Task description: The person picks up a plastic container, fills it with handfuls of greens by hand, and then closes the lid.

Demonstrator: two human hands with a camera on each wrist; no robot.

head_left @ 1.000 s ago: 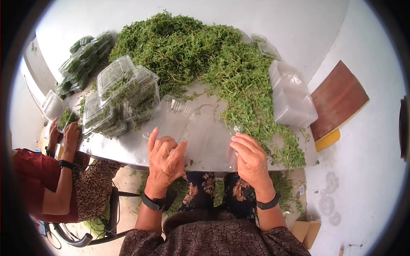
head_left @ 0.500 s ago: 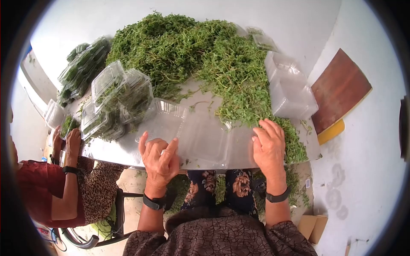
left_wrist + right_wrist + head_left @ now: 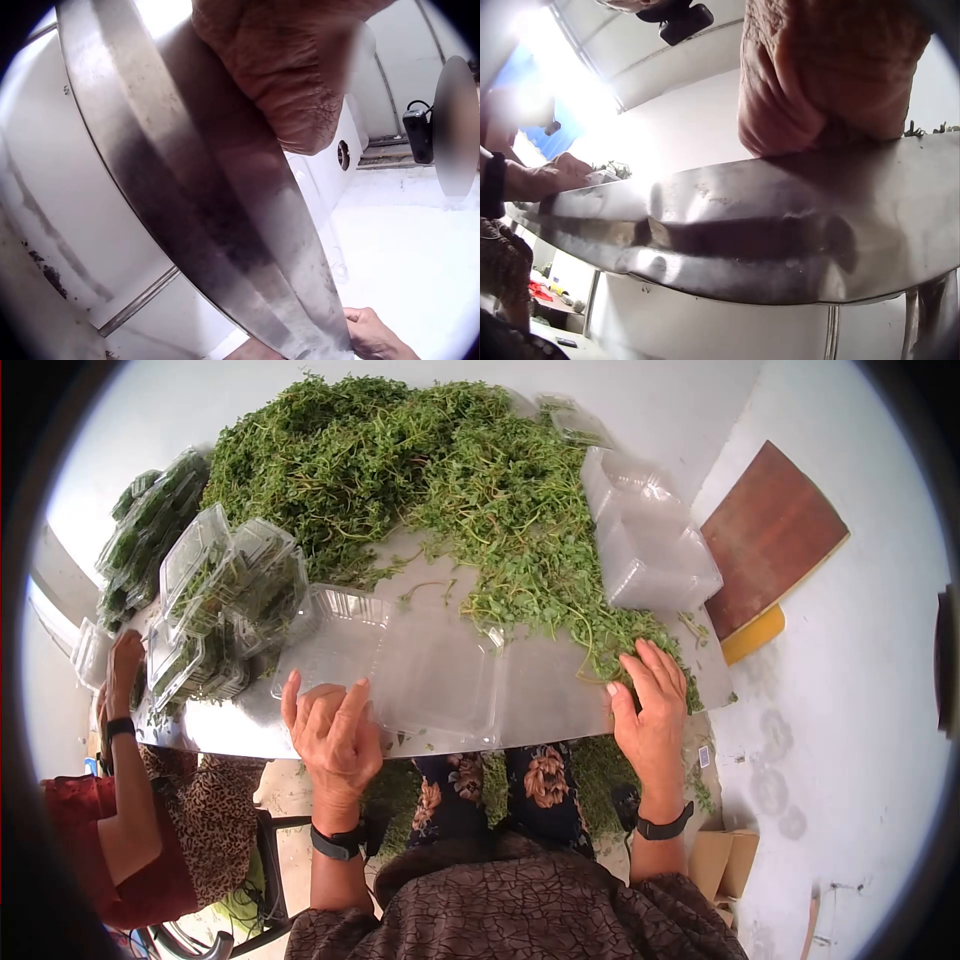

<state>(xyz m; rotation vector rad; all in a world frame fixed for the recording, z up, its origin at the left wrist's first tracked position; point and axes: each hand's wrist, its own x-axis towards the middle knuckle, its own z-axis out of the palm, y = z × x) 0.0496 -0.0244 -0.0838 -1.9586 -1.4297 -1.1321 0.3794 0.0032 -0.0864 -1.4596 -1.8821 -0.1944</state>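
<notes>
In the head view, a clear plastic container (image 3: 440,675) lies opened flat at the table's near edge, its ridged half (image 3: 335,625) on the left. My left hand (image 3: 335,745) is at that half's near edge, fingers loosely bent; whether they touch the plastic is unclear. My right hand (image 3: 652,725) is apart from the container, its fingertips at the near edge of the leafy green heap (image 3: 530,530), thumb spread, nothing visibly gripped. Both wrist views show mainly the heel of each hand, left (image 3: 274,71) and right (image 3: 821,75), above the metal table edge; fingers are hidden there.
Filled clear boxes (image 3: 235,585) are piled left of the container, with more packed greens (image 3: 145,540) behind. Stacked empty containers (image 3: 660,555) stand on the right. Another person's arm (image 3: 135,810) reaches in at the left. A brown board (image 3: 775,540) leans beyond the table.
My right hand has left the container's right side and moved right to the greens. My left hand stays near the container's left part. The head view has shifted, and the other person's arm has moved.
</notes>
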